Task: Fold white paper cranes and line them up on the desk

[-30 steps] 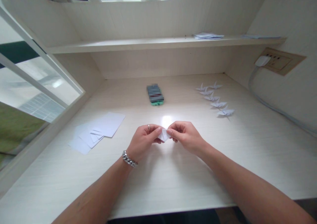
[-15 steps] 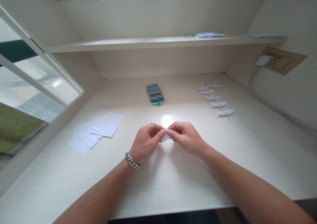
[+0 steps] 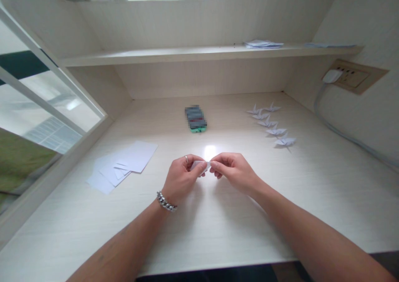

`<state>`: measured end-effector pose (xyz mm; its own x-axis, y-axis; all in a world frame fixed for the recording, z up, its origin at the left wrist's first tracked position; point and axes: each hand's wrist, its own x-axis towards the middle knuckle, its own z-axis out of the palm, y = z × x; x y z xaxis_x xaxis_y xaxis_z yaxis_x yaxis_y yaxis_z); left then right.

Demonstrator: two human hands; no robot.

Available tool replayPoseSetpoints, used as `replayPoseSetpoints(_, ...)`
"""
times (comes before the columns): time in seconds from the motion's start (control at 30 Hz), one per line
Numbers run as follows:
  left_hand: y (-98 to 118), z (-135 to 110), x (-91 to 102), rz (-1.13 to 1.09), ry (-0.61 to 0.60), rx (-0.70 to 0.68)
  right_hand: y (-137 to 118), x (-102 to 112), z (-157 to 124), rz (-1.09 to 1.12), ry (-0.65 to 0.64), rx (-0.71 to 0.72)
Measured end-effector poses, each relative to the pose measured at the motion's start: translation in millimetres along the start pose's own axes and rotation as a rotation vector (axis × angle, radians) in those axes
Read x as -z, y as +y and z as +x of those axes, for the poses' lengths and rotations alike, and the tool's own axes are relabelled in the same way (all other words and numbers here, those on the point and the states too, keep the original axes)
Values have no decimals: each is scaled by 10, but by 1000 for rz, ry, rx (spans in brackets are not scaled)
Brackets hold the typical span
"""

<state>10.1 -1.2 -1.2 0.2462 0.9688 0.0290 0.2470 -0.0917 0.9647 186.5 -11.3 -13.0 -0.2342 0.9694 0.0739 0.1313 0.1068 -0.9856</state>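
My left hand (image 3: 181, 179) and my right hand (image 3: 234, 171) meet over the middle of the pale wooden desk (image 3: 218, 215). Both pinch a small folded piece of white paper (image 3: 201, 165) between thumbs and fingertips, a little above the desk. The left hand wears a ring and a metal chain bracelet at the wrist. Most of the paper is hidden by my fingers.
Loose white paper sheets (image 3: 121, 165) lie left of my hands. A row of several folded white paper cranes (image 3: 271, 124) sits at the right back. A phone in a green case (image 3: 195, 118) lies behind my hands. The upper shelf (image 3: 174, 55) holds papers (image 3: 263, 44). A wall socket with cable (image 3: 346, 77) is at right.
The folded paper has turned between my fingertips and now lies flatter and higher, more toward the left hand. Both hands stay in nearly the same place.
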Motion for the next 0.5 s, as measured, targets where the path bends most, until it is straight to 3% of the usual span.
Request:
replayPoseSetpoints(0.13, 10, -8, 11, 11, 27, -8, 20, 11, 25, 106, -2, -40)
replayPoseSetpoints(0.5, 1, 5, 0, -97, 41, -21, -9, -25, -14, -103, 62, 45)
